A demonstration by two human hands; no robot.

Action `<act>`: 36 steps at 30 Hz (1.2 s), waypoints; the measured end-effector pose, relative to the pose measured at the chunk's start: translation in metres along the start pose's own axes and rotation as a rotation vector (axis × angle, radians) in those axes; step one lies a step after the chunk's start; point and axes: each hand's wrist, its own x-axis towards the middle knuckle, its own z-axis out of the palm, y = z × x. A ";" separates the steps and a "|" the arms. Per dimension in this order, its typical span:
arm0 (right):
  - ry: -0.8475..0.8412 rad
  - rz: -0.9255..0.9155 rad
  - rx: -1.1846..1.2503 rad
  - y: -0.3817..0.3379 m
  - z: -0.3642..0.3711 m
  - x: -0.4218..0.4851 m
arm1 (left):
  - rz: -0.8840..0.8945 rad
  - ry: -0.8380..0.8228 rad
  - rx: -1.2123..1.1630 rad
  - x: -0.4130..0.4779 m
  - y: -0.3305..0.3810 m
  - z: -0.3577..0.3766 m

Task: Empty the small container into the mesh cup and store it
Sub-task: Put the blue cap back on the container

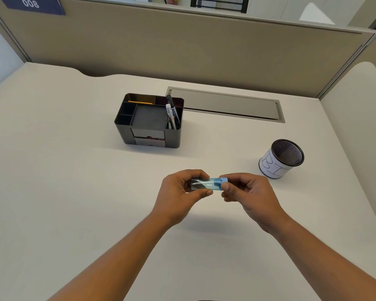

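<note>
My left hand [178, 192] pinches the clear end of a small see-through plastic container with a pale blue cap [207, 184], thumb underneath and fingertips curled over the top, so the tube lies sideways between my hands, lifted above the desk with a soft shadow beneath it. My right hand [248, 192] meets it from the other side, thumb and forefinger closed on the blue cap, the remaining fingers folded loosely behind. Something dark shows inside the clear body, but I cannot tell what it is. The cap sits on the tube; whether it is loosened I cannot tell. Both my bare forearms run up from the bottom edge toward the middle of the off-white desk top [74, 181]. To the right and a little farther back stands the black wire-mesh cup wrapped in a white paper label with hand-drawn letters [280, 159], upright, well apart from my hands. Farther back and left of centre sits a black plastic desk organiser with several compartments and a small front drawer [149, 122]; pens [172, 111] stand in its right compartment and a yellow pencil [140, 102] lies in a rear slot. Behind that, a grey cable-tray lid [226, 104] is set flush in the desk, and a beige partition wall [182, 44] rises along the far edge.
</note>
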 end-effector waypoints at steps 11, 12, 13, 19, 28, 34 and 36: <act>-0.020 0.071 0.054 0.000 -0.001 0.000 | 0.108 0.020 0.072 -0.004 0.002 0.001; -0.025 0.091 0.078 0.000 -0.001 0.000 | 0.125 0.023 0.093 -0.004 0.003 0.001; -0.027 0.111 0.102 0.000 0.000 0.001 | 0.142 0.028 0.109 -0.003 0.004 0.002; -0.034 0.193 0.188 -0.001 0.003 0.002 | 0.163 0.053 0.077 -0.006 -0.001 0.001; -0.004 0.167 0.140 0.002 0.008 0.006 | 0.181 0.021 0.215 -0.002 -0.002 -0.004; 0.013 0.115 0.119 -0.001 0.015 0.013 | 0.265 -0.015 0.530 0.014 0.003 -0.019; 0.021 0.114 0.090 0.000 0.017 0.018 | 0.283 0.016 0.595 0.021 0.003 -0.027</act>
